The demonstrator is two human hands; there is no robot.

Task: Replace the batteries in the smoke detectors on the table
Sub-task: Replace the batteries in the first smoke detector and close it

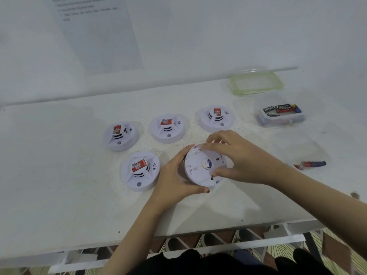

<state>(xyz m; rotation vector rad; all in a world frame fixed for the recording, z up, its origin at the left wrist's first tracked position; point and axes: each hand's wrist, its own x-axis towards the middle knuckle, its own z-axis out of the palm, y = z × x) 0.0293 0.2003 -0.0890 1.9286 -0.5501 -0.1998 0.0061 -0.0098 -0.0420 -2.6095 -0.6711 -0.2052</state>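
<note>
I hold a white round smoke detector upside down at the table's middle, its flat back plate facing up. My left hand cups its left and lower rim. My right hand grips the back plate from the right, fingers spread over its top and lower edges. Several other white smoke detectors with red stickers sit face up: one at the left, one in front of it, one in the middle, one further right. Loose batteries lie on the table at the right.
A clear plastic box holding several batteries stands at the back right, its green-rimmed lid lying behind it. A printed sheet hangs on the wall. The white table's front edge runs close to my body.
</note>
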